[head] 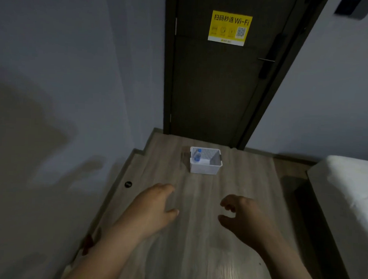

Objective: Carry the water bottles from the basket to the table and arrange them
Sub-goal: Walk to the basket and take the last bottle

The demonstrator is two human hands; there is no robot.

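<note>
Head view. Both forearms reach forward over a grey wood-grain floor (pixel 195 249).

The left hand (pixel 152 207) is held palm down, its fingers relaxed and loosely extended and the thumb out to the side. It holds nothing.

The right hand (pixel 245 218) is also empty. Its fingers are loosely curled, with a clear gap between them and the thumb. The two hands are apart and touch neither each other nor the floor, as far as can be seen.

Ahead of both hands, on a line roughly between them and well apart from either, a white perforated basket (pixel 204 169) sits on the floor. One water bottle (pixel 197 155) with a blue cap and blue label is in the basket's left end, on the left-hand side, cap uppermost and leaning slightly.

Beyond the basket is a dark door (pixel 212 92) bearing a yellow Wi-Fi notice (pixel 229 28).

Out past the right hand lies a white mattress edge (pixel 349 188). Out past the left hand, near the wall, is a small black round fitting (pixel 128 184) on the floor.
</note>
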